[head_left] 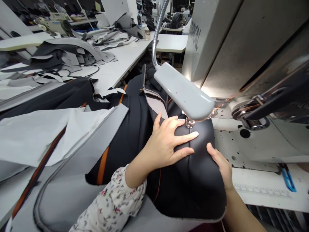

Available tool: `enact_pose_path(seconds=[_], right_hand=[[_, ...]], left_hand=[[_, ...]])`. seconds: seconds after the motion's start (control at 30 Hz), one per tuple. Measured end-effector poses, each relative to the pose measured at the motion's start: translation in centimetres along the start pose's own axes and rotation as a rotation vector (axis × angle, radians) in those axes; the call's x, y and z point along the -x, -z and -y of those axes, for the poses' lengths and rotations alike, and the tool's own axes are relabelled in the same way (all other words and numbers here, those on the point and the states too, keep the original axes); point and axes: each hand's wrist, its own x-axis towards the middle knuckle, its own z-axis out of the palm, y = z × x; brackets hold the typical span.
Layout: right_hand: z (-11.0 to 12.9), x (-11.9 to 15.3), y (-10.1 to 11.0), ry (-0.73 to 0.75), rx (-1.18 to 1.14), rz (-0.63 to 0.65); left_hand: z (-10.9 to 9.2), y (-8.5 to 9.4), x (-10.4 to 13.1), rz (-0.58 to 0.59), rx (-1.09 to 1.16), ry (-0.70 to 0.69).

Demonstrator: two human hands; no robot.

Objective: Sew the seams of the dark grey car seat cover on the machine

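Note:
A black padded seat-cover-like piece (205,180) with a seam down its middle lies under the presser foot (190,123) of a sewing machine (231,42). My left hand (169,140) rests flat on this piece, fingers spread, just left of and below the foot. At the piece's right edge is my right hand (220,164), its thumb on top and the other fingers hidden beneath, so it grips the edge. Orange thread runs by the machine's needle area. A grey lamp head (184,91) on a bendable neck hides part of the needle.
More black and grey cover material (72,190) with orange strips spreads to the left. Cut grey scraps (70,53) are heaped on a white table (116,61). A blue cutter (287,178) and a clear ruler (262,190) lie at the right. Another sewing machine (54,25) stands behind.

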Motion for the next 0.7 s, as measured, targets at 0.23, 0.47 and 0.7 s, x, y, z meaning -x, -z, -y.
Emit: enact_pose_path(seconds=[0.23,0.47,0.7], right_hand=[[0.7,-1.6,-0.9,-0.123,-0.143,0.104],[-0.5,-2.8,-0.8,0.069,-0.002,0.242],[-2.2,-7.4,9.2,0.49,0.286,-0.007]], left_hand=[[0.3,0.4,-0.8,0.095,-0.015,0.042],[1.2,0.2,-1.0,0.087,-0.023,-0.034],[4.5,2.4,-2.6,0.15,0.289,0.088]])
